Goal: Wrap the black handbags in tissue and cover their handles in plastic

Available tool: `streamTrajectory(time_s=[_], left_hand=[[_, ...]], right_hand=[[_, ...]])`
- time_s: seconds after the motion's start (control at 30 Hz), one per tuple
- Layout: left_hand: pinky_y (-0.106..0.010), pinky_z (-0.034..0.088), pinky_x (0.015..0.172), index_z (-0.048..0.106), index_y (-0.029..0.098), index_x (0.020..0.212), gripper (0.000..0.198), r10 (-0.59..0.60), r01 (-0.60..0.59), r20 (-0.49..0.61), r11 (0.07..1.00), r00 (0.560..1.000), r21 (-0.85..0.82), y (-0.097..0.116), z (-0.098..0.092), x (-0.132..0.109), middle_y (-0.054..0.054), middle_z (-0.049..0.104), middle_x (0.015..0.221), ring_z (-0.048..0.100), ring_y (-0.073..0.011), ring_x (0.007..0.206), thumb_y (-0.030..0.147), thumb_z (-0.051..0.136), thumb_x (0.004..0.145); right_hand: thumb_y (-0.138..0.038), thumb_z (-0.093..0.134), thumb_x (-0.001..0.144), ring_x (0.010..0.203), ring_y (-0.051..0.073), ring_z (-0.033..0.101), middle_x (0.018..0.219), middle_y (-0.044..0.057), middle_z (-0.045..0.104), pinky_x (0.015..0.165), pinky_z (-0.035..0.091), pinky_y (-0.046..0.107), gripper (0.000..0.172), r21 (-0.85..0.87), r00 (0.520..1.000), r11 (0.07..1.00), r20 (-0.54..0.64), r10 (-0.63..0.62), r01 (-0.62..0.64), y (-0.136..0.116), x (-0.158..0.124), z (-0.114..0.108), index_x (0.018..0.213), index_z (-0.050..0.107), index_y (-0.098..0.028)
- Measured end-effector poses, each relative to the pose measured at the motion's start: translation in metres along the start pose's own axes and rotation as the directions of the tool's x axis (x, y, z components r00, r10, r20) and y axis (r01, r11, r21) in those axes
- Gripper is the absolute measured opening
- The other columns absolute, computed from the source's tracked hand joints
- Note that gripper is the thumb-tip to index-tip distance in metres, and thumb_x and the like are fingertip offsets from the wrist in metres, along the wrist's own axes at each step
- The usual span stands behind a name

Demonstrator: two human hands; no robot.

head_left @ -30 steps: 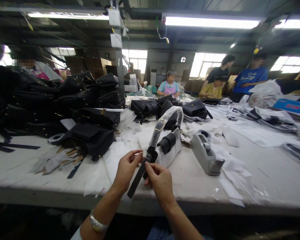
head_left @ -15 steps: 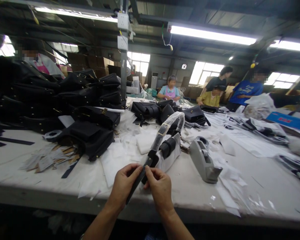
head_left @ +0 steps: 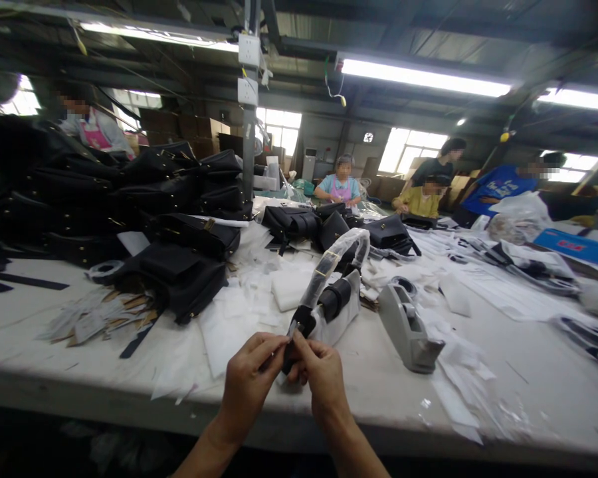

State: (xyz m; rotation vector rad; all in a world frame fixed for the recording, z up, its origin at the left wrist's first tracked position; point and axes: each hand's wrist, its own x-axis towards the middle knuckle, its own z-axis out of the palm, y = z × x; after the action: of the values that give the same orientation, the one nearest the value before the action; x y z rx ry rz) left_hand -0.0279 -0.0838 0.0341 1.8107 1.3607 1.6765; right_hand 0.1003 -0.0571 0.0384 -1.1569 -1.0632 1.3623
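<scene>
A black handbag [head_left: 337, 299], partly covered in white wrapping, stands on the table before me, its raised handle [head_left: 321, 269] sheathed in clear film. My left hand [head_left: 253, 373] is closed in a pinch at the near end of the strap, where a small pale bit shows between the fingertips; I cannot make out what it is. Beside it, my right hand [head_left: 321, 372] pinches the black strap near the bag's lower corner, thumb on top. The fingertips of both hands nearly touch.
A grey tape dispenser [head_left: 409, 328] stands right of the bag. Stacked black bags [head_left: 129, 192] fill the left, with a pile of tags [head_left: 102, 317] in front. White paper sheets [head_left: 229, 325] lie around. Several people work across the table [head_left: 179, 392].
The long black strap end that hung down between my hands no longer shows there. My left hand has shifted slightly, its fingers now pinching a small pale bit. The view has moved a little.
</scene>
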Motion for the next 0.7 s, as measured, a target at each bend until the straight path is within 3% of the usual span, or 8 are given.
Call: streamTrajectory(time_s=[0.17,0.3,0.5,0.7], left_hand=[[-0.022,0.053,0.074,0.074,0.023,0.105,0.021,0.085,-0.087,0.034,0.995,0.996,0.051,0.0,0.001,-0.002,-0.005,0.069,0.09,0.067,-0.0165,0.082,0.02,0.058,0.091],[-0.021,0.053,0.074,0.07,0.025,0.116,0.028,0.193,-0.211,0.138,0.968,0.971,0.134,-0.003,-0.002,-0.001,-0.005,0.068,0.089,0.067,-0.0151,0.081,0.02,0.052,0.094],[-0.023,0.055,0.073,0.067,0.02,0.117,0.032,0.393,-0.455,0.233,0.813,0.889,0.364,0.001,-0.008,0.003,-0.006,0.068,0.084,0.066,-0.0166,0.078,0.02,0.041,0.099],[-0.028,0.057,0.078,0.063,0.016,0.125,0.032,0.459,-0.542,0.288,0.703,0.841,0.461,0.003,-0.009,-0.001,-0.01,0.071,0.095,0.069,-0.0206,0.084,0.017,0.045,0.097]], right_hand=[[-0.057,0.074,0.07,0.035,0.009,0.053,0.05,0.005,0.063,0.034,0.027,0.017,0.048,0.058,0.999,0.998,-0.051,0.007,-0.004,-0.005,0.001,0.004,0.058,0.066,-0.011],[-0.058,0.074,0.07,0.037,0.01,0.056,0.052,0.007,0.065,0.034,0.028,0.016,0.049,0.1,0.999,0.995,-0.033,0.018,-0.014,-0.007,0.0,0.005,0.059,0.067,-0.01],[-0.061,0.068,0.076,0.038,0.011,0.059,0.063,0.011,0.071,0.034,0.032,0.017,0.052,0.015,1.0,1.0,0.021,0.019,-0.02,-0.008,-0.003,0.002,0.066,0.07,-0.01],[-0.053,0.069,0.077,0.037,0.011,0.055,0.045,0.004,0.061,0.036,0.033,0.018,0.045,-0.024,1.0,1.0,0.0,-0.004,0.004,-0.009,-0.004,0.003,0.06,0.067,-0.011]])
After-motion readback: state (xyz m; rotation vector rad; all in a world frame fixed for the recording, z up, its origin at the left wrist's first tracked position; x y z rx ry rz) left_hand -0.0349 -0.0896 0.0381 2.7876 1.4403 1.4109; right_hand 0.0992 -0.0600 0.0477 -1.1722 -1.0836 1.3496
